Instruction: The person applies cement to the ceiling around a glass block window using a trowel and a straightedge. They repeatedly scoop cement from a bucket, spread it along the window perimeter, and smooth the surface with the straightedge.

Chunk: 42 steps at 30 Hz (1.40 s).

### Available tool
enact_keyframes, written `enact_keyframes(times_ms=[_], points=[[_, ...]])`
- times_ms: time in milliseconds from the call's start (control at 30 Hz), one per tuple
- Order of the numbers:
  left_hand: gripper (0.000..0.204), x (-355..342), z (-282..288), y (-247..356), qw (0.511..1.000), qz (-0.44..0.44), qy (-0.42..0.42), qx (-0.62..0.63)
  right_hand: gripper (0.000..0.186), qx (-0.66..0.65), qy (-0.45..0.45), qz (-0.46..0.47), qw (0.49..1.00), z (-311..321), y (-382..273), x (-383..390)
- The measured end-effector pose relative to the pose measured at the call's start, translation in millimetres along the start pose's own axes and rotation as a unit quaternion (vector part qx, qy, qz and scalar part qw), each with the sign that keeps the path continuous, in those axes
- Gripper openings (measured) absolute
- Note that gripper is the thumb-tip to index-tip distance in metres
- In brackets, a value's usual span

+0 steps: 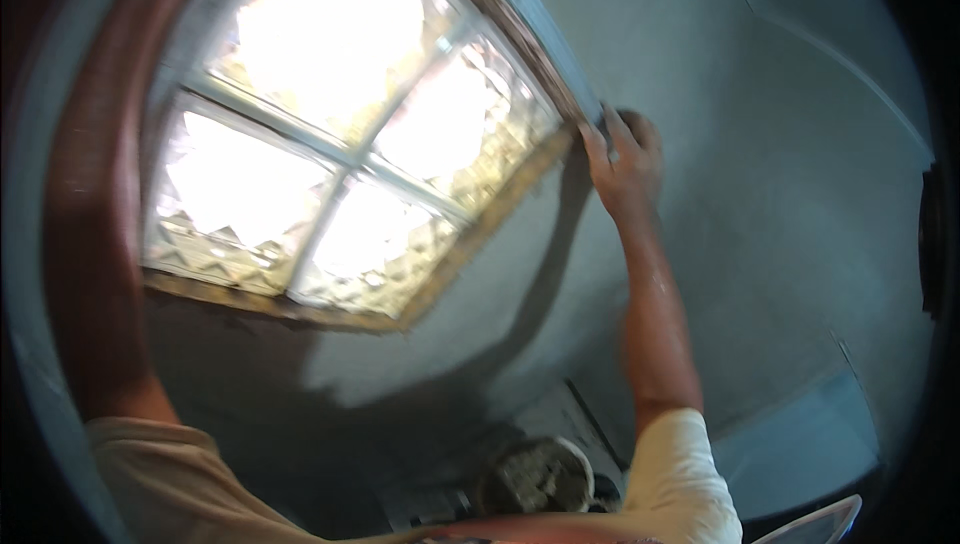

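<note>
Beside a bright window, my right hand is closed around the lower end of a long, straight, pale blue strip. The strip lies along the window's right side and runs out of view at the top. My thumb is on the side toward the window, with the other fingers over the far side. My left arm reaches up along the left rim, and its hand is outside the picture. Patterned glass fills the window's panes, divided by pale crossing bars. A rough brown edge borders the opening.
Smooth grey wall surrounds the window. Below stands a round bucket with lumpy grey material inside. A thin dark rod leans near it. At lower right is a pale blue flat panel; a dark object is at the right rim.
</note>
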State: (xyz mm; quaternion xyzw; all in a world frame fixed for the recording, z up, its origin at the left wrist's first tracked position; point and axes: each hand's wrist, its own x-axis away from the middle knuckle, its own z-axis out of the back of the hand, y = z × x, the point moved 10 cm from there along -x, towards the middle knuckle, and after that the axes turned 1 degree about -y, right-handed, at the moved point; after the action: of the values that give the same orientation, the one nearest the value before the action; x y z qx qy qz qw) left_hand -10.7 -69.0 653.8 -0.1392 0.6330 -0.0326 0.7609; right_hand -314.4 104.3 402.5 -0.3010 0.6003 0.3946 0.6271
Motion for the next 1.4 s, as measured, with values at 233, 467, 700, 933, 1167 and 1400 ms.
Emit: enact_keyframes(times_ms=[233, 467, 700, 933, 1167, 1400], points=[[0.024, -20.4, 4.1, -18.1, 0.990, -0.124, -0.055, -0.048, 0.035, 0.013, -0.011, -0.020, 1.000, 5.0, -8.4, -5.1], [0.031, -6.7, 12.4, 11.0, 0.957, -0.257, -0.044, -0.126, 0.033, 0.012, -0.010, -0.008, 1.000, 8.4, -11.7, -7.2], [0.033, -11.3, 9.9, 1.3, 0.956, -0.271, -0.032, -0.108, 0.032, -0.001, -0.012, -0.005, 1.000, 5.4, -7.8, -4.8], [0.032, -9.4, 10.6, 2.3, 0.959, -0.257, -0.027, -0.120, 0.033, 0.002, 0.008, 0.010, 1.000, 6.7, -9.6, -2.9], [0.031, -10.2, 3.7, -1.0, 0.958, -0.242, -0.090, -0.125, 0.032, -0.013, 0.003, -0.005, 1.000, 8.4, -6.9, -2.2], [0.034, -8.2, 5.5, 26.2, 0.961, -0.140, -0.064, -0.231, 0.032, -0.006, -0.008, -0.032, 0.999, 4.6, -0.7, -5.8]])
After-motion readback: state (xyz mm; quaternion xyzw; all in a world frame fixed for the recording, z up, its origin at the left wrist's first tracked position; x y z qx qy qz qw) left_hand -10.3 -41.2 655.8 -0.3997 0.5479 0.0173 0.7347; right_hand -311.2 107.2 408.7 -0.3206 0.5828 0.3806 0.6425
